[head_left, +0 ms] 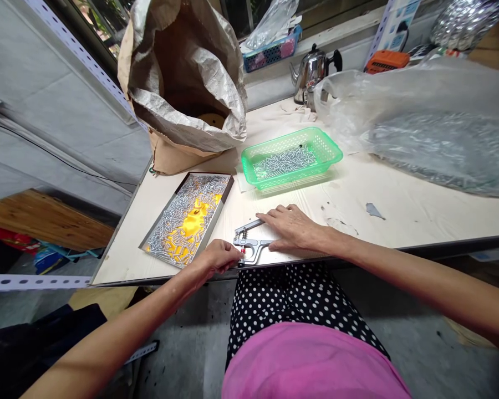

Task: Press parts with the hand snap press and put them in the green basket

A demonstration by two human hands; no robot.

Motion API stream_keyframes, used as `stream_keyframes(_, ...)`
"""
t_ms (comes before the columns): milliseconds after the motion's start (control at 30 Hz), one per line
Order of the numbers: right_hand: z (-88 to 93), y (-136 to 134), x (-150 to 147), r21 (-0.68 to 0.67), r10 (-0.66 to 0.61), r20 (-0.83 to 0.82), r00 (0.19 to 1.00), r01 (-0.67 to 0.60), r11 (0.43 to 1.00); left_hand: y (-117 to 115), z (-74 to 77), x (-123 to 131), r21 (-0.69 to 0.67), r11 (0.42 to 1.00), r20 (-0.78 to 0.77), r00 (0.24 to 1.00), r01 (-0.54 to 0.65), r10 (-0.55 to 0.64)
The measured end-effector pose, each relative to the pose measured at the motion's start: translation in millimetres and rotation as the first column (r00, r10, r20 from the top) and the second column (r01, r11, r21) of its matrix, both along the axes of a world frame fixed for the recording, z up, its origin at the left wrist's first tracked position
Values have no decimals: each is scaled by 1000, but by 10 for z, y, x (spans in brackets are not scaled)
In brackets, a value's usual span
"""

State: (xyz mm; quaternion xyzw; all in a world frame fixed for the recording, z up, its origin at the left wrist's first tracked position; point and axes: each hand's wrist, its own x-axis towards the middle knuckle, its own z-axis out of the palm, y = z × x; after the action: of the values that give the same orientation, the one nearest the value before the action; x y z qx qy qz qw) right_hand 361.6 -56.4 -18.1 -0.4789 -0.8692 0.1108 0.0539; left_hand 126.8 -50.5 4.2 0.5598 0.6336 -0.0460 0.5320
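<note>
A grey metal hand tool (254,244) with two handles and a spring lies at the table's front edge. My right hand (293,228) grips its handles, with the fingers over the upper one and the thumb against the lower one. At the tool's left end, my left hand (222,256) is closed in a pinch beside a small red part. What the left fingertips hold, if anything, is too small to make out. Left of the tool, a shallow tray (211,233) holds many small silver metal pieces over a yellow bottom. Behind the tool, a green plastic basket (260,182) contains similar silver pieces.
A large open paper sack (183,83) stands at the back left. To the right lies a clear plastic bag (436,138) full of silvery pieces. A metal kettle (313,72), a blue basket (270,54) and an orange case (386,61) are along the back.
</note>
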Motion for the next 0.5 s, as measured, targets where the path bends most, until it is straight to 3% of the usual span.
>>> stream_keyframes(67,26,-25,4,-6,4,-21,1000,-4,1000,-18,38,12,33,999,-61,998,33,-31)
stream_keyframes(133,59,-53,2,-15,-2,-45,999,2,1000,-56,84,26,194,973,-196,977,125,-86)
stream_keyframes(167,75,-68,-3,-20,-5,-59,998,4,1000,-80,104,39,305,933,-265,958,192,-110)
stream_keyframes(267,87,-105,-27,-28,8,-97,995,-11,1000,-134,116,122,590,692,-385,898,416,-211)
stream_keyframes(367,33,-122,-36,-12,14,-122,992,-15,1000,-92,42,270,672,449,-455,807,589,-376)
stream_keyframes(433,-16,-125,-10,2,6,-138,990,-6,1000,-6,-20,371,654,364,-478,736,663,-480)
stream_keyframes(500,-47,-126,45,7,-8,-134,991,9,1000,90,-56,448,616,329,-482,673,716,-561)
